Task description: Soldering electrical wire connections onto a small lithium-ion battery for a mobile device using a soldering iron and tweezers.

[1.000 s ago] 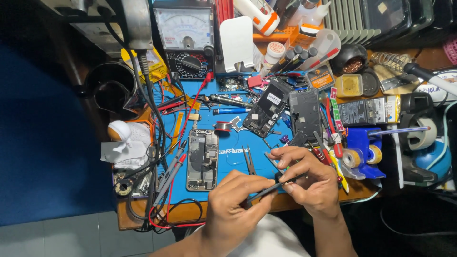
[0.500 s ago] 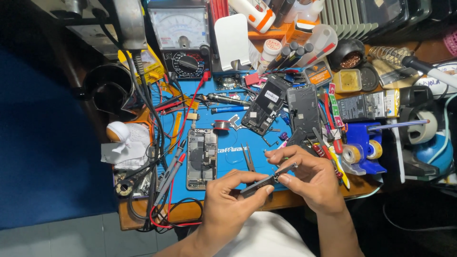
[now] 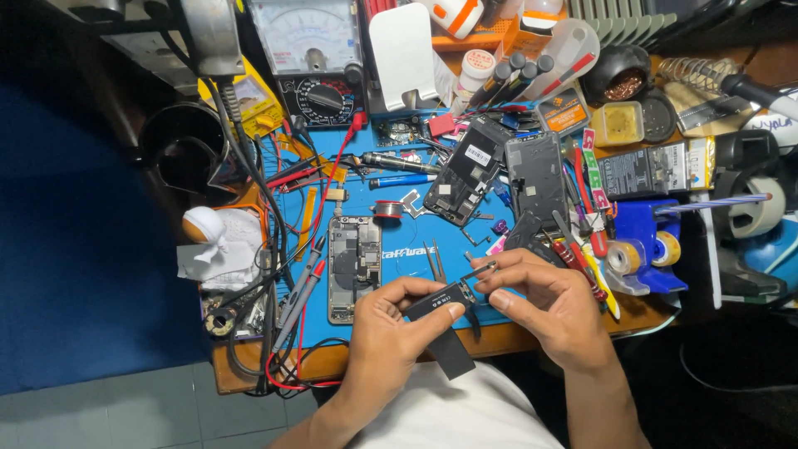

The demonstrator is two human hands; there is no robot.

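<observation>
Black phone battery [image 3: 439, 304] now lifted clear of the blue mat [image 3: 399, 249], pinched in left hand [image 3: 391, 328]; its flex tab gripped by right hand [image 3: 553, 303] fingers. Tweezers [image 3: 435, 264] left lying on the mat.

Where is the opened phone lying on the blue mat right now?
In the head view, the opened phone lies flat on the blue mat, just up and left of the left hand, beside the red and black probes.

Matt black plastic-wrapped flat battery [image 3: 438, 304] — faintly sheened; smooth blue rubbery work mat [image 3: 407, 237] at twelve o'clock; worn brown wooden table edge [image 3: 332, 357] — dull, at seven o'clock.
</observation>
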